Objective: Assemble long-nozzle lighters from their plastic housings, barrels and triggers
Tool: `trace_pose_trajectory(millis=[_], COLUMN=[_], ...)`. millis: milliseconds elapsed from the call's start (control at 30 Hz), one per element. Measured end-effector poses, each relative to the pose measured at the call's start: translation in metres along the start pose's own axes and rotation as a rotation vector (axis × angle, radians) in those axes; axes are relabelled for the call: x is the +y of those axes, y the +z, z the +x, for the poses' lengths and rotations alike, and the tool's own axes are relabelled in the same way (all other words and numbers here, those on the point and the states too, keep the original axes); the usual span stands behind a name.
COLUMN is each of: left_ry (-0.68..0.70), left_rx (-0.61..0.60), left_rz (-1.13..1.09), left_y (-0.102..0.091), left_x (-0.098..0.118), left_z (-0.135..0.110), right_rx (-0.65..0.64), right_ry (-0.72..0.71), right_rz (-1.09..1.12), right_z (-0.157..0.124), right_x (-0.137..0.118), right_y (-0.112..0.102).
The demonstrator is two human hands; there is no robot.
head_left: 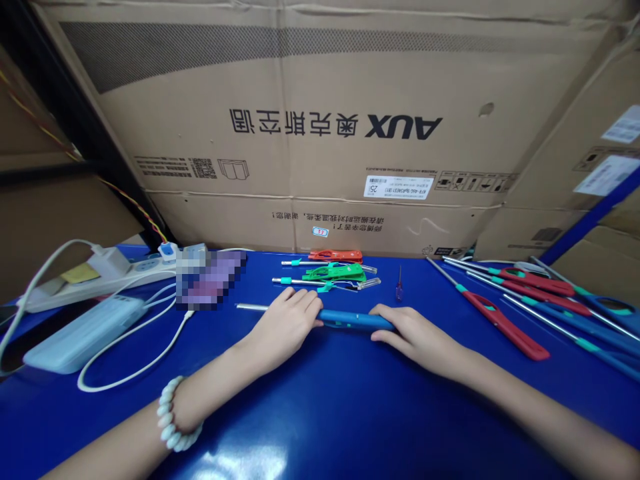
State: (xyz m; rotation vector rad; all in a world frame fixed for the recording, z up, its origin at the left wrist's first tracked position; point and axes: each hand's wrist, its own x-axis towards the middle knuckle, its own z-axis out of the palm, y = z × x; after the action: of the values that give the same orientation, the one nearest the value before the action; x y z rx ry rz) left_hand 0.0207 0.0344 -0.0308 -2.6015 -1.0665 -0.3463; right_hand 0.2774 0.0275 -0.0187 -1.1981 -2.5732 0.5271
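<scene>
A blue long-necked lighter (350,319) lies level between my two hands, just above or on the blue table. My left hand (290,323) is closed around its front part, with the metal tube sticking out to the left. At the handle's right end, my right hand (411,333) grips it between thumb and fingers. Behind my hands are green lighter shell parts (343,272), orange-red shell parts (336,255) and thin metal tubes with teal pieces. A small screwdriver with a purple handle (399,291) points away from me near the right hand.
Red lighters (505,323) and blue lighters lie in a loose group at the right. To the left are a light-blue power bank (85,333), white cables, a power strip (145,270) and a blurred-out purple item (215,280). A large cardboard box (310,160) stands behind.
</scene>
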Motion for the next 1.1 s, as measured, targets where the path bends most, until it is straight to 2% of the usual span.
trace_pose_trajectory(millis=[233,400,700,900,1000,1100], left_ry=[-0.018,0.005,0.025,0.094,0.109,0.122], left_rx=[0.04,0.081,0.119,0.195,0.215,0.23], left_rz=[0.015,0.05,0.132,0.171,0.161,0.11], left_y=[-0.002,0.003,0.0,0.001,0.002,0.0], left_x=[0.003,0.014,0.02,0.039,0.045,0.042], left_z=[-0.001,-0.002,-0.002,-0.003,-0.005,-0.004], right_rx=[0.061,0.132,0.129,0.25,0.256,0.235], right_ry=[-0.01,-0.088,-0.101,-0.205,-0.203,-0.181], right_rz=[-0.196,-0.37,-0.513,-0.625,-0.652,-0.656], right_z=[-0.002,-0.003,-0.005,-0.008,-0.009,-0.006], right_x=[-0.004,-0.006,-0.016,-0.031,-0.033,-0.03], right_y=[-0.004,0.005,0.008,0.026,0.034,0.034])
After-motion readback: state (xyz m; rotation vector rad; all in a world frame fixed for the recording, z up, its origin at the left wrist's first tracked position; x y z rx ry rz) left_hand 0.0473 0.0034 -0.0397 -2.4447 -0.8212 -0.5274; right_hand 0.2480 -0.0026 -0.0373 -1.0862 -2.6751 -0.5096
